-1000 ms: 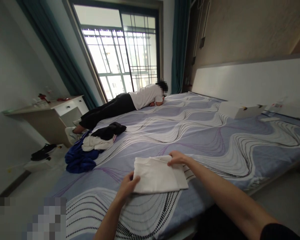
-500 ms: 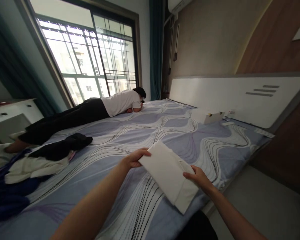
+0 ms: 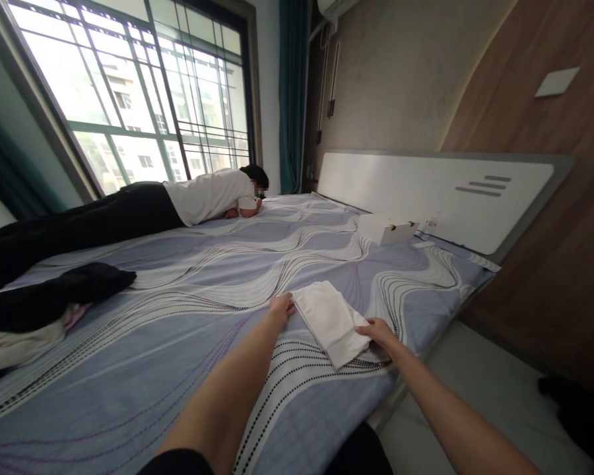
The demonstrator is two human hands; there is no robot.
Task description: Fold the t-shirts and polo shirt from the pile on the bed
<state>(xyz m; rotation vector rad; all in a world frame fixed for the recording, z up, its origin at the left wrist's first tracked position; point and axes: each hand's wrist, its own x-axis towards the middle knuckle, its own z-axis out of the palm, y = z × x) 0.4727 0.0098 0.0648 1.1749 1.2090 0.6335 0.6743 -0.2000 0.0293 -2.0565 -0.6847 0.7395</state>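
Observation:
A folded white garment lies low over the near part of the bed, as a flat, tilted rectangle. My left hand grips its left corner, fingertips partly hidden at the edge. At the right edge my right hand pinches the cloth, thumb on top and the other fingers mostly out of sight. What kind of garment it is cannot be made out from the folds.
A person lies face down along the window side of the bed. Black clothing and pale clothing are heaped at left. A white box stands near the headboard; dark cloth is on the floor.
The white garment has gone down and away from me toward the sheet, both hands keeping hold of it. My view has turned left to right, so the clothing heap sits further left.

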